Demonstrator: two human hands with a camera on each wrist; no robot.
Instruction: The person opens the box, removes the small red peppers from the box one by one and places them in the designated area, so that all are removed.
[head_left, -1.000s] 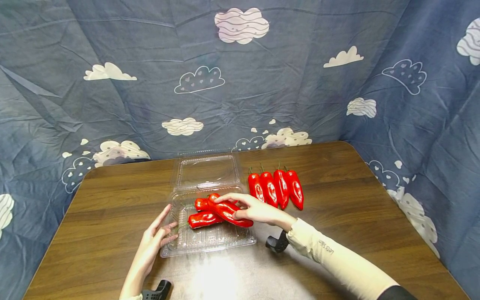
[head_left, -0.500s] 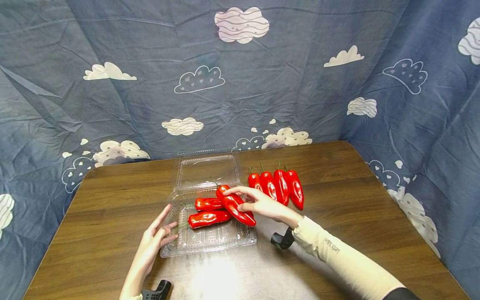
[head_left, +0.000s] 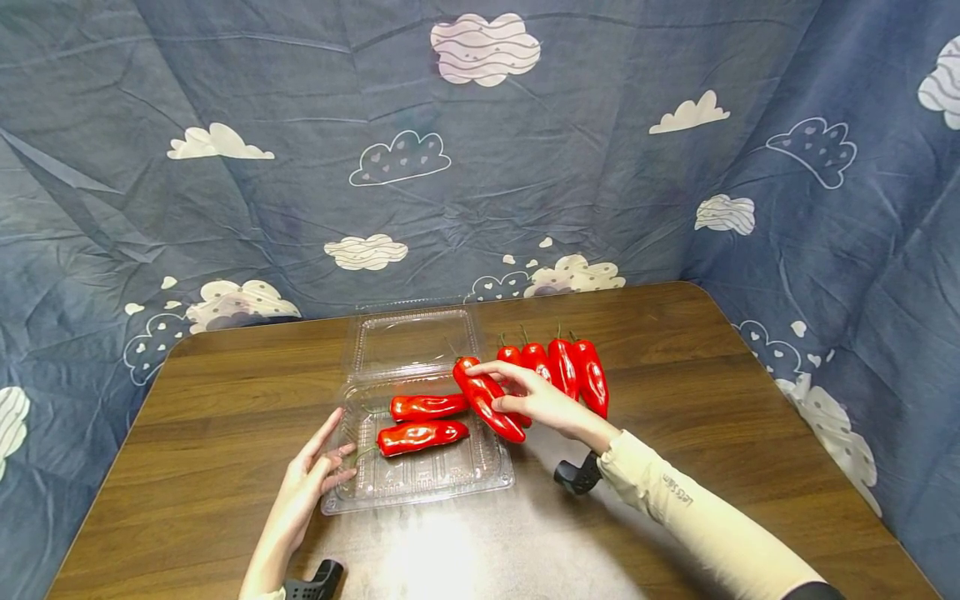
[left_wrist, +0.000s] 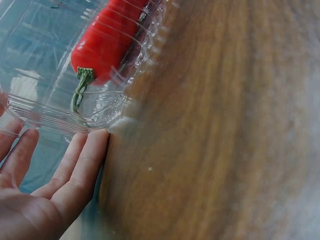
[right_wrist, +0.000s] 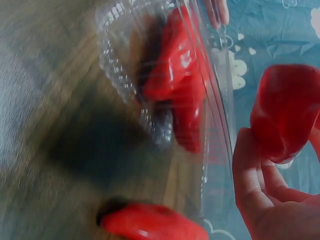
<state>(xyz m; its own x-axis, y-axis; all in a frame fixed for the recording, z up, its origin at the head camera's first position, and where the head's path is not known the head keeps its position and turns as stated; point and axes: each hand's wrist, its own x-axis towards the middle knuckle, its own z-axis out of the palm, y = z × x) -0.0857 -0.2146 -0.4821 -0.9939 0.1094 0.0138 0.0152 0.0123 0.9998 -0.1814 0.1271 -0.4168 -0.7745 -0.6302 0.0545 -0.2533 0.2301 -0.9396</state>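
Observation:
A long red pepper (head_left: 487, 402) is gripped between the thumb and fingers of my right hand (head_left: 538, 407), raised over the right rim of a clear plastic clamshell container (head_left: 390, 502). Inside the tray, two red peppers lie side by side, a front one (head_left: 420, 438) and a rear one (head_left: 426, 407), their green stems pointing left. My left hand (head_left: 300, 479) rests its extended fingers along the container's left edge. In the left wrist view, fingertips (left_wrist: 98, 134) touch the plastic wall near a pepper's stem. The right wrist view shows the held pepper (right_wrist: 286, 110) end-on.
Several more red peppers (head_left: 564, 367) stand in a row on the wooden table (head_left: 675, 375), right of the container, stems toward the back. The container's lid (head_left: 417, 343) lies folded back behind the tray. A blue cloud-patterned cloth (head_left: 570, 183) hangs beyond the table.
My right hand has moved right and slightly back with the pepper, from above the two tray peppers to the right rim, uncovering them. My left hand has stayed in place.

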